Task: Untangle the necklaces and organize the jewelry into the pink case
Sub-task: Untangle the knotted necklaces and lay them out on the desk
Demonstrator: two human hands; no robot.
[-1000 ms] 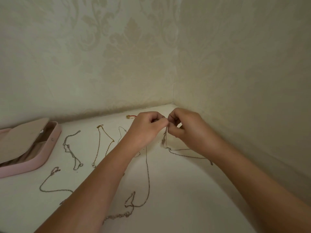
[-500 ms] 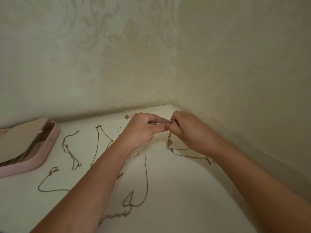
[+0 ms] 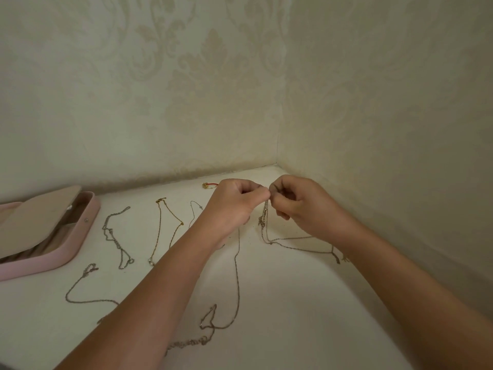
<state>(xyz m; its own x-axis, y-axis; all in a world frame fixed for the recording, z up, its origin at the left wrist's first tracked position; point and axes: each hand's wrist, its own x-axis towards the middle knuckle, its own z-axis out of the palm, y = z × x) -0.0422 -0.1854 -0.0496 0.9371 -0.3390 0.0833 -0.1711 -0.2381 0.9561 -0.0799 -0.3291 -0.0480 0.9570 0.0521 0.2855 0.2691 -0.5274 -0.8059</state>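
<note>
The left hand and right hand met fingertip to fingertip above the matte white surface, fingers curled, pinching a fine silver chain necklace that dangled and trailed rightward; a thin gold chain lay to the left; the rounded pink case sat open at far left.

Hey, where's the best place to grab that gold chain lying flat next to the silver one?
Probably the clasp end of the gold chain, pinched from straight above. The chain lies flat, and the clasp is its bulkiest part, clear of the silver chain, so it should lift free and hang straight.
</note>
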